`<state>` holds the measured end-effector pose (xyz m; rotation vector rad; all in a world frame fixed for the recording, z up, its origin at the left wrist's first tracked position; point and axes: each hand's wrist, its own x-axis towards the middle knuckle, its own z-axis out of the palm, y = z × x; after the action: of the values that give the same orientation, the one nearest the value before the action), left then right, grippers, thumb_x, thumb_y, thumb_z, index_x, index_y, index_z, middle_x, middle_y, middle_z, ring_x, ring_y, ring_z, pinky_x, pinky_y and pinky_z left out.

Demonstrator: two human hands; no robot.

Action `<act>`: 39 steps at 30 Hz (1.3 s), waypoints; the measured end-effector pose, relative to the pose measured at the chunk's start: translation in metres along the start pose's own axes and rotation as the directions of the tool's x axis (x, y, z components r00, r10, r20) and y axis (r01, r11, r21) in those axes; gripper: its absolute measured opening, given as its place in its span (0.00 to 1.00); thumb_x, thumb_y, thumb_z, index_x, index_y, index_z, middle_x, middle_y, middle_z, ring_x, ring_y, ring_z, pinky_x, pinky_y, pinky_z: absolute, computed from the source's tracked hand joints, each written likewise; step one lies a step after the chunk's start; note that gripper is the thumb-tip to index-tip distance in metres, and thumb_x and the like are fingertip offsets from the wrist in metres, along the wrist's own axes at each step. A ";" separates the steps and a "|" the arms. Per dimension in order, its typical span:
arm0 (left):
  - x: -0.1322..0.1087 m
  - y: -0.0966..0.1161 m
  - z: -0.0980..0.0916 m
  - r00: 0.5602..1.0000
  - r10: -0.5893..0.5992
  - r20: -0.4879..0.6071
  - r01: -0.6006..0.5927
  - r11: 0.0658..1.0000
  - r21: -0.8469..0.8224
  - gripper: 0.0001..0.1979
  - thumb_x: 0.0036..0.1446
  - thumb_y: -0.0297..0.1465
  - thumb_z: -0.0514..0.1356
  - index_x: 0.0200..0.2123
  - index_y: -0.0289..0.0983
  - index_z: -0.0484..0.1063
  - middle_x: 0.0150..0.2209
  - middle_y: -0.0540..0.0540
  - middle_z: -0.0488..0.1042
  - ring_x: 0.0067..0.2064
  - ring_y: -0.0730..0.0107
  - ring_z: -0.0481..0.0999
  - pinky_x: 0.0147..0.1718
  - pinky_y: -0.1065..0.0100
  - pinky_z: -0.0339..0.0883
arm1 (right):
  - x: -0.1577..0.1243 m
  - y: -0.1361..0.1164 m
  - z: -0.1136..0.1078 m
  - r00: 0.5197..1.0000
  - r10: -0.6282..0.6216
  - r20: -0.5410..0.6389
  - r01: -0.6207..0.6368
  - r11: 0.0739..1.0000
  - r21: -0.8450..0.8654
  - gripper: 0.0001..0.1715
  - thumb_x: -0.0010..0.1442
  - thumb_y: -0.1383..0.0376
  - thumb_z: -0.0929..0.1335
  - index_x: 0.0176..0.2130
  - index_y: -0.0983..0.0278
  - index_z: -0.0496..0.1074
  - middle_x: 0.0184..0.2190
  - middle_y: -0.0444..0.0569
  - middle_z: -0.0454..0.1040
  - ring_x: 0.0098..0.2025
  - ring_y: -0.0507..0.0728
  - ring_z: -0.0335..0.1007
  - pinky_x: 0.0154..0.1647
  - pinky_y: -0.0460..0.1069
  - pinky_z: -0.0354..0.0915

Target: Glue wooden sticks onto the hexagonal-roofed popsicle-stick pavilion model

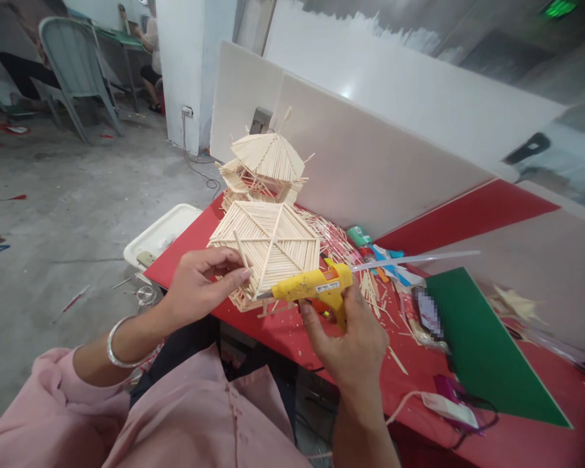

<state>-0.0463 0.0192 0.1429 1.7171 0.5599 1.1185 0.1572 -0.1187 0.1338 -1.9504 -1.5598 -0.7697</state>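
Note:
My right hand (348, 331) is wrapped round a yellow hot glue gun (316, 286), with a long clear glue stick (414, 258) sticking out of its back end. The gun's nozzle points left, at the near edge of a hexagonal panel of wooden sticks (292, 244). Between thumb and fingers, my left hand (202, 283) pinches a short wooden stick (242, 250), tilted upward beside that panel. Whether the nozzle touches the panel I cannot tell. Behind the panel stands a small pavilion model (268, 159) built of the same sticks, with a pointed roof.
Loose sticks (331, 240) lie scattered on the red table (292, 331). A green board (487, 344), a white power strip (449, 408) with cords and a green-capped bottle (357, 235) are to the right. A white tray (143, 237) is at the left, below a chair (73, 62) and seated people.

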 end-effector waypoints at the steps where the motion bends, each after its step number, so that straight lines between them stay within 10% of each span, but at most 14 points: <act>1: 0.000 0.000 0.000 1.000 0.003 -0.002 -0.003 1.000 0.001 0.07 0.56 0.32 0.64 0.28 0.35 0.76 0.26 0.47 0.79 0.28 0.73 0.76 0.26 0.74 0.71 | 0.000 0.000 0.000 1.000 -0.010 -0.010 0.010 1.000 -0.004 0.44 0.59 0.51 0.69 0.65 0.69 0.58 0.38 0.55 0.78 0.28 0.55 0.74 0.31 0.48 0.69; 39: 0.001 -0.001 0.000 1.000 0.020 -0.006 -0.020 1.000 0.003 0.07 0.56 0.32 0.64 0.28 0.36 0.75 0.26 0.48 0.78 0.27 0.72 0.75 0.25 0.72 0.71 | -0.002 0.004 0.010 0.997 -0.055 -0.051 0.052 0.997 -0.057 0.43 0.59 0.52 0.69 0.65 0.69 0.58 0.38 0.55 0.79 0.30 0.58 0.76 0.29 0.48 0.68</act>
<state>-0.0460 0.0203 0.1426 1.7255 0.5492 1.1385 0.1621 -0.1138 0.1246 -1.9191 -1.5807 -0.8882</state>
